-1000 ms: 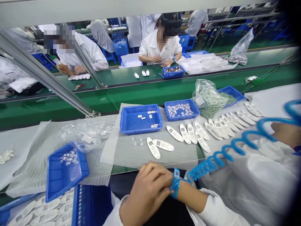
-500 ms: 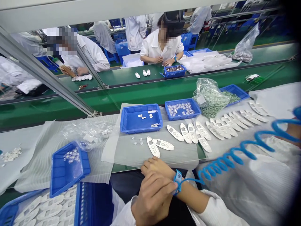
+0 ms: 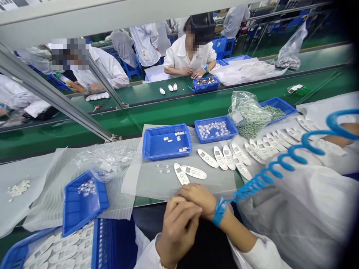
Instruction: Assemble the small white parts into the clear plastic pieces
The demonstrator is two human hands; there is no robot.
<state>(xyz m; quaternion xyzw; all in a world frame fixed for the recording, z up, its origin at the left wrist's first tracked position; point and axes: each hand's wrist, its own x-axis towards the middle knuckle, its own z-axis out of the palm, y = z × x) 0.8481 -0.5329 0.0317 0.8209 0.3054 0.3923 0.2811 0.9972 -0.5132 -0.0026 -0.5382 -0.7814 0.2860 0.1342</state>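
My left hand (image 3: pixel 176 226) and my right hand (image 3: pixel 199 197) meet at the near table edge, over my dark lap. The left fingers curl against the back of the right hand. The right fingers are bent too, and what either hand holds is hidden. A blue wrist strap (image 3: pixel 219 211) circles my right wrist, and a blue coiled cord (image 3: pixel 280 164) runs from it up to the right. Two white oval covers (image 3: pixel 187 173) lie on a foam sheet just beyond my right hand, beside a few tiny clear parts (image 3: pixel 164 169).
Behind them stand a blue tray (image 3: pixel 157 144) with a few small parts, another blue tray (image 3: pixel 215 130) of clear pieces, and a row of white covers (image 3: pixel 224 157). A bag of green rings (image 3: pixel 246 116) sits farther right. A co-worker's white coat (image 3: pixel 308 209) crowds my right side. A tilted blue tray (image 3: pixel 84 201) rests on a crate at my left.
My left hand has slid off the wrist strap, which now shows in full. My right hand has moved forward toward the two white covers. The view shifted slightly.
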